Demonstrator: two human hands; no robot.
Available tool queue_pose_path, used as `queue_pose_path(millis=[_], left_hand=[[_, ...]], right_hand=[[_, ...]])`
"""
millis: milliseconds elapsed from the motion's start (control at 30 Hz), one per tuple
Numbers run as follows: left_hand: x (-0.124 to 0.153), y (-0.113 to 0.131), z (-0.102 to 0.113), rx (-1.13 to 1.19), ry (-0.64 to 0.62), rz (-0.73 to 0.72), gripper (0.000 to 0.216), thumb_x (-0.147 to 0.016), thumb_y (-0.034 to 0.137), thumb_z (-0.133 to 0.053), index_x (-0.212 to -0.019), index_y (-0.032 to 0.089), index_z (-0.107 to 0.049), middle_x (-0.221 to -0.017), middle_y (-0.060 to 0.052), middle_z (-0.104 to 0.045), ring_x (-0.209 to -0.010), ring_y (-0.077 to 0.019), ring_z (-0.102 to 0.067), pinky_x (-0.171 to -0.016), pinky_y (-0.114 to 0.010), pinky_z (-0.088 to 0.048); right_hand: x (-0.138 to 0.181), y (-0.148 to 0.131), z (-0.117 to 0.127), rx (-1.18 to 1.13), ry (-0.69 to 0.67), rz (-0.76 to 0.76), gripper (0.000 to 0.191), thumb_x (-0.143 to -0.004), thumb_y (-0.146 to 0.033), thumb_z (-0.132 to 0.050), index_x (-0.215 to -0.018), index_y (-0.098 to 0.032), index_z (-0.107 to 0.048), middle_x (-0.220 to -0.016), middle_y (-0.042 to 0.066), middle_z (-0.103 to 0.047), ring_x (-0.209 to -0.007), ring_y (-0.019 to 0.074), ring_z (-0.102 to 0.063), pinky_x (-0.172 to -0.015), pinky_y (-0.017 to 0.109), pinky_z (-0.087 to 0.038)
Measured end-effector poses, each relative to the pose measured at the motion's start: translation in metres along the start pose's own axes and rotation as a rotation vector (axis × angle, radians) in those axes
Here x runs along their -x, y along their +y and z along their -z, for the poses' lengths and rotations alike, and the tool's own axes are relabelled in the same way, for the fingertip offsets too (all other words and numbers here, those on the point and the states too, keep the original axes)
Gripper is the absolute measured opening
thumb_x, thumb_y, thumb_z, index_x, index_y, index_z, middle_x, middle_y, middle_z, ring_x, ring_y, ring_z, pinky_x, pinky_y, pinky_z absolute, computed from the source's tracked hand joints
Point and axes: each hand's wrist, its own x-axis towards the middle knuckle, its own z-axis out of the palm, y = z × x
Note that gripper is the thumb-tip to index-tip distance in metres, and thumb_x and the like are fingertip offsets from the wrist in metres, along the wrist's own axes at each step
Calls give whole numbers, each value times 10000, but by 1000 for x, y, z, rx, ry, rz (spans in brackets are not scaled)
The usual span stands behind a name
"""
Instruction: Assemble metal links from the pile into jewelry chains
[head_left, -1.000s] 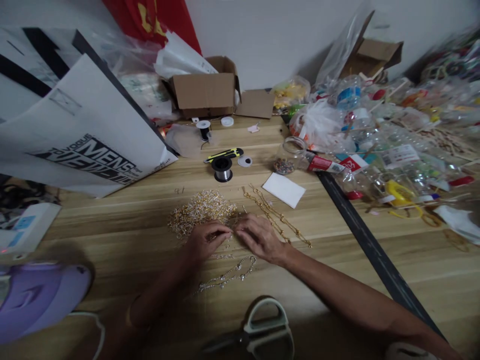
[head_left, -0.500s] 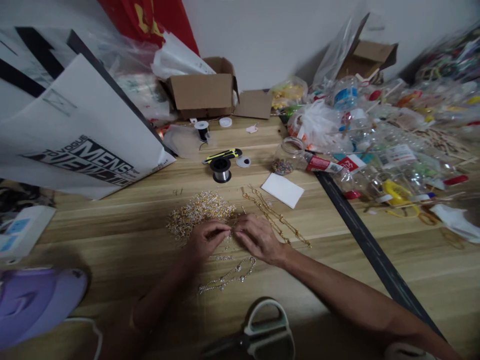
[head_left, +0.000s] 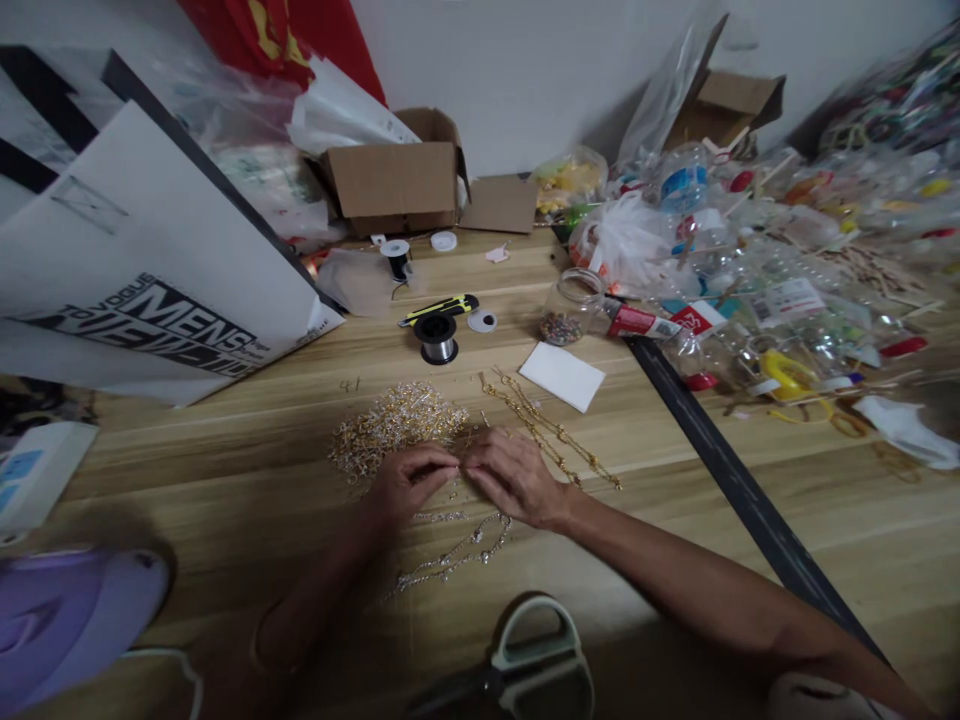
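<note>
My left hand (head_left: 411, 482) is closed in a pinch, its fingertips almost meeting those of my right hand (head_left: 511, 474), which is pinched too. Whatever lies between the fingertips is too small to name. Just behind my left hand spreads a pile of gold and silver jewelry links (head_left: 397, 420). Gold chains (head_left: 551, 428) lie beyond and to the right of my right hand. On the near side of both hands rest a silver chain (head_left: 450, 560) with beads or charms and a shorter silver piece (head_left: 442, 516).
Large scissors (head_left: 536, 655) lie at the near edge. Behind the pile are a wire spool (head_left: 437, 340), a yellow utility knife (head_left: 442, 309), a bead jar (head_left: 570, 310) and a white card (head_left: 562, 376). A purple iron (head_left: 75, 620) and paper bag (head_left: 165, 260) stand left; plastic bottles (head_left: 780, 260) crowd the right.
The view has shifted slightly. Both hands stay pinched together at almost the same spot, and the small bit that hung below the fingertips shows less clearly.
</note>
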Motion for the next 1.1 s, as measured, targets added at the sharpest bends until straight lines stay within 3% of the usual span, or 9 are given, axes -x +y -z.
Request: queue_pose_path(millis=[1100], left_hand=[[2,-5,0,5,-10,-20,91,-766,219,-643,-757,157,-709,-752,-58,-713,-695,-146,-654,-669,-250,-530]], right_hand=[[1,1,-1,49,-85,20,133,-913,-199,-460,-869,-149,-576,-820,73,-625,-771,162,-538,-716,311,-444]])
